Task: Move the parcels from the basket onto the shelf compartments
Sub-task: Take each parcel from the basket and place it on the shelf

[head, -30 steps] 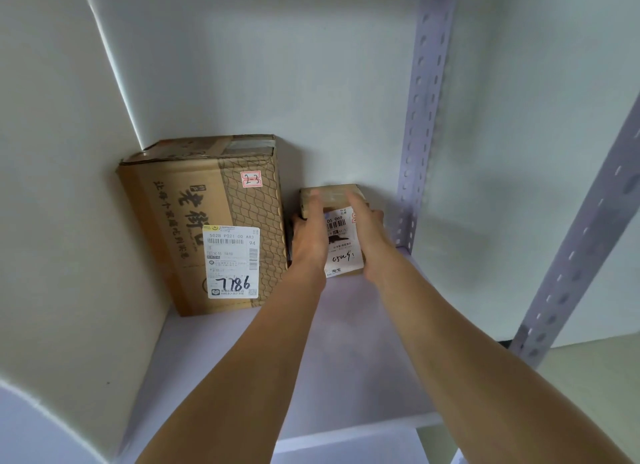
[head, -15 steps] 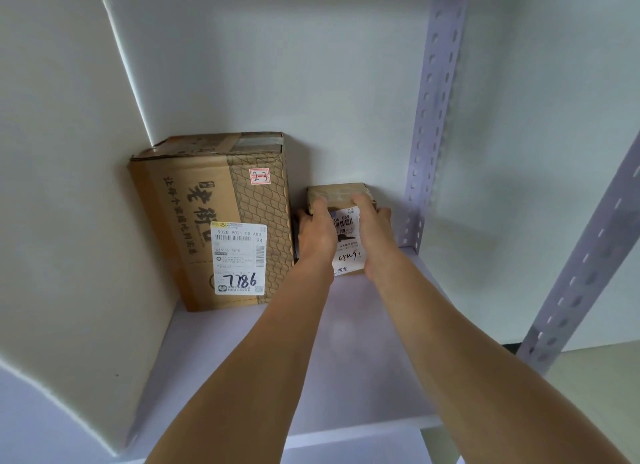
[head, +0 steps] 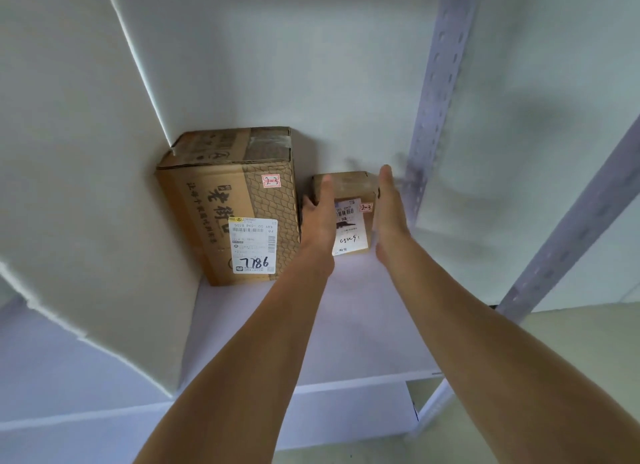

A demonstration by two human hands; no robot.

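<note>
The small parcel [head: 351, 228] is standing on the shelf board [head: 360, 318], just beside the large carton [head: 221, 214], at its 3 o'clock. I am flanking it, left hand [head: 320, 221] at its 9 o'clock, right hand [head: 389, 218] at its 3 o'clock, both with fingers straight and gripping nothing; I cannot tell whether they touch it.

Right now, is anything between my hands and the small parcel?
Nothing visible. The left hand lies against the parcel at its front left; the right hand is open just beside its right side. The big box stands close on its left, on the same shelf.
</note>
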